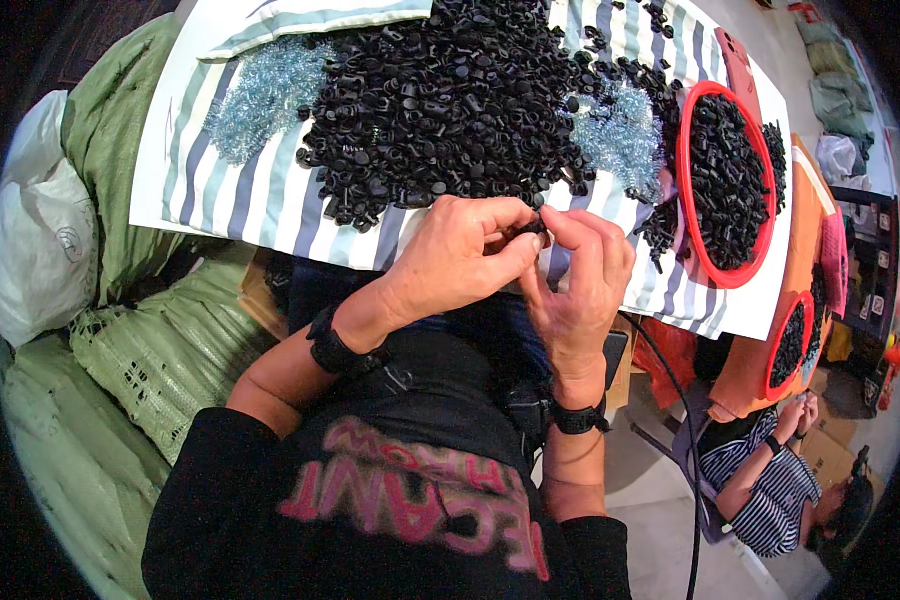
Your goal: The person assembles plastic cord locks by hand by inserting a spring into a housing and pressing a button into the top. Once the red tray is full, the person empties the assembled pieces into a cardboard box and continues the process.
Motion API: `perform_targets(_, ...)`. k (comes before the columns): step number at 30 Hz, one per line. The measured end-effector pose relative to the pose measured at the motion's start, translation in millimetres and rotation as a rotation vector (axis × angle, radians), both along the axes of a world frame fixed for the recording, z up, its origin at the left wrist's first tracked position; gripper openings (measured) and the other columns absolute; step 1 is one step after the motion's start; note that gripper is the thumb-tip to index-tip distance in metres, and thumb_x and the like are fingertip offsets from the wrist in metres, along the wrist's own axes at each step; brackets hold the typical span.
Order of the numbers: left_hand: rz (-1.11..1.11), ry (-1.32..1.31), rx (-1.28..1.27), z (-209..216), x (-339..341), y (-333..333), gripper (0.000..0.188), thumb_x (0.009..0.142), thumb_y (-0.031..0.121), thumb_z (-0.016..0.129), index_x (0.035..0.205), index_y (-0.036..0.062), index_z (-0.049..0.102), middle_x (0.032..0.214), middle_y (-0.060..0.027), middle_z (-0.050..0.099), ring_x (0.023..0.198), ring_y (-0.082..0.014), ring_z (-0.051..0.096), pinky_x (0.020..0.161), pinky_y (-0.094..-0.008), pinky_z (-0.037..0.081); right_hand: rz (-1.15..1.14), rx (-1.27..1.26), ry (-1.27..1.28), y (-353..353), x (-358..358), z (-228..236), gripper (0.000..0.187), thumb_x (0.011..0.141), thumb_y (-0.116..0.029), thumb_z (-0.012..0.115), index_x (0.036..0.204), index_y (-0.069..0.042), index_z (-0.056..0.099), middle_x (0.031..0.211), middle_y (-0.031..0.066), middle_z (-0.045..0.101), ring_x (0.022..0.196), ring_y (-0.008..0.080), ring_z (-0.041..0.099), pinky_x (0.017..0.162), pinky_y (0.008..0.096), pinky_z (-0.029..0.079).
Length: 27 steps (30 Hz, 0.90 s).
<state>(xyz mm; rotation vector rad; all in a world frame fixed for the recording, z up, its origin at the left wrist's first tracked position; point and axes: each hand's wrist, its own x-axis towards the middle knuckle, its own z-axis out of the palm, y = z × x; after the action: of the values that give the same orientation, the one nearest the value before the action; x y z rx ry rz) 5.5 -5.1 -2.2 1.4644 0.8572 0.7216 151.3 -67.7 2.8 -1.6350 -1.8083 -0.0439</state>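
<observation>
Over the table's near edge, my left hand (pixel 455 255) and my right hand (pixel 582 275) meet fingertip to fingertip. Between them is a small black plastic part (pixel 534 227), which looks like a cord lock piece. The left thumb and forefinger pinch it; the right fingertips press at its other side, partly hiding it. Just beyond my hands spreads a big heap of similar black plastic parts (pixel 440 110). Small shiny, bluish springs lie in one pile (pixel 270 95) left of the heap and another pile (pixel 622 135) on its right.
A striped cloth (pixel 270 215) covers the white table. At right, a red-rimmed basket (pixel 733 277) holds black parts, near a reddish phone (pixel 735 60). Green sacks (pixel 175 345) and a white bag (pixel 45 235) crowd the left. Another person (pixel 760 485) works by an orange-covered table (pixel 755 365).
</observation>
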Motion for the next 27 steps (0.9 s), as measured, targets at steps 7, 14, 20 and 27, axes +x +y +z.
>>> perform_targets(7, -0.043, 0.155, 0.083, 0, 1, 1, 0.017, 0.092, 0.013, 0.062, 0.091, -0.0034, 0.067, 0.068, -0.0065, 0.067, 0.06, -0.0045, 0.058, 0.052, -0.0266, 0.045, -0.059, 0.046, -0.102, 0, -4, 0, 0.044, 0.068, -0.007, 0.077, 0.112, -0.009, 0.067, 0.094, 0.0041, 0.062, 0.091, 0.0213, 0.06, 0.086, 0.036, 0.041)
perform_targets(14, -0.039, 0.137, 0.146, -5, 3, 1, 0.016, 0.092, 0.01, 0.058, 0.097, -0.0016, 0.068, 0.074, -0.011, 0.071, 0.065, -0.011, 0.068, 0.058, -0.027, 0.051, 0.01, 0.024, -0.002, 6, -3, -7, 0.043, 0.066, -0.014, 0.08, 0.104, -0.011, 0.06, 0.084, 0.0014, 0.056, 0.082, 0.0206, 0.057, 0.076, 0.0373, 0.039)
perform_targets(20, -0.048, 0.127, -0.011, 2, -1, 1, 0.018, 0.095, 0.013, 0.06, 0.1, -0.0023, 0.069, 0.079, -0.0056, 0.072, 0.072, -0.0079, 0.067, 0.063, -0.0247, 0.053, 0.014, -0.053, 0.054, 9, 7, 2, 0.04, 0.068, -0.017, 0.08, 0.103, -0.011, 0.062, 0.084, 0.0028, 0.055, 0.08, 0.021, 0.056, 0.076, 0.0377, 0.038)
perform_targets(27, -0.056, -0.037, -0.094, -3, 1, -3, 0.019, 0.098, 0.014, 0.06, 0.099, -0.0037, 0.068, 0.085, -0.0074, 0.07, 0.076, -0.011, 0.069, 0.069, -0.0244, 0.055, -0.4, 0.114, 0.136, 41, 101, 24, 0.032, 0.077, -0.011, 0.077, 0.107, -0.005, 0.066, 0.084, 0.0051, 0.057, 0.071, 0.0163, 0.053, 0.068, 0.0317, 0.046)
